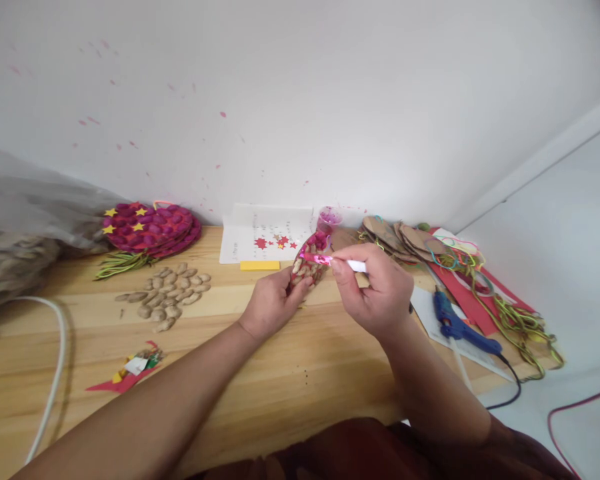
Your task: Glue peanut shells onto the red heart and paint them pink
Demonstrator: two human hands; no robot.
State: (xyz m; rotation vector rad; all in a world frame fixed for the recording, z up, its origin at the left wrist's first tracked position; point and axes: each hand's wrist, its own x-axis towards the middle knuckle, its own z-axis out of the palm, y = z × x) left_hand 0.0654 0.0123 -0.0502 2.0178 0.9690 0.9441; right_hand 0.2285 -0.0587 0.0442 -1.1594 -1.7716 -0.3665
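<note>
My left hand is closed on the lower edge of a round craft piece covered in peanuts. The piece is tilted up; its upper part is painted magenta, while the lower peanuts keep their natural tan colour. In my right hand is a paintbrush with a white handle end and a pink-smeared front, pinched between thumb and fingers. The brush reaches across the piece; whether its tip touches the peanuts I cannot tell. Just behind stands a clear cup with magenta paint inside.
Loose peanuts and paper scraps lie at left. Finished-looking magenta discs with yellow stars lean by a peanut bag. Behind are star-strewn paper and a yellow strip. Cardboard discs, cords and a blue glue gun occupy the right.
</note>
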